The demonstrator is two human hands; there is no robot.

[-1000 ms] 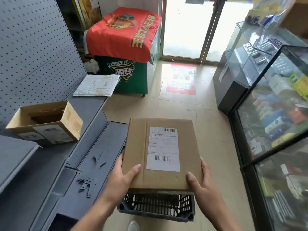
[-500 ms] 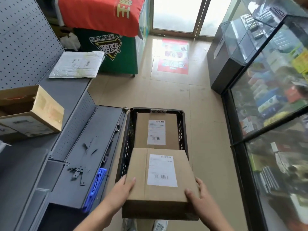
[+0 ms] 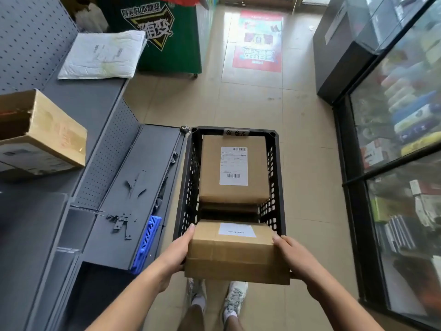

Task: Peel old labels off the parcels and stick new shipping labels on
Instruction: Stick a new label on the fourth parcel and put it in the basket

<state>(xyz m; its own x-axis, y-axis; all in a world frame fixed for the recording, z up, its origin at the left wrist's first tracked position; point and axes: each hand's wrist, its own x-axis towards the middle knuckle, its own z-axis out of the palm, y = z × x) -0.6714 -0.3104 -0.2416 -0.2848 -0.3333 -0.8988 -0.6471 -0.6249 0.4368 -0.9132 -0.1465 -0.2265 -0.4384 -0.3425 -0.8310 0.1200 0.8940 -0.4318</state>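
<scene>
Head view: a person stands over a black crate [image 3: 188, 187] on a tiled floor, both hands clamped on a brown box [image 3: 236, 254] at the crate's near end. The left hand [image 3: 176, 252] grips the box's left side and the right hand [image 3: 293, 254] its right side. The hands are apart with the box between them, and a thumb lies along each upper edge.

The box tips forward. Its length runs away from the person, with the far end lower and dipped inside the crate's near rim, and the near side wall turned up to the lens. Its label [image 3: 236, 230] sits on the top face, squeezed by the tilt to a thin white strip with unreadable print.

Beyond it a second box [image 3: 235, 194] lies flat against the crate's far wall, its long axis also pointing away and a full label [image 3: 233, 166] face up. A dark gap separates the two boxes.

Left of the crate, a grey shelf [image 3: 95, 111] carries an open carton [image 3: 55, 139] and a white mailer [image 3: 102, 56]. A glass cabinet [image 3: 393, 139] lines the right side.

Half a second earlier the box rides nearly level above the crate's near end, with its whole label in view; now it is pitched down and sits lower. A second earlier it is held high and hides the crate's inside
</scene>
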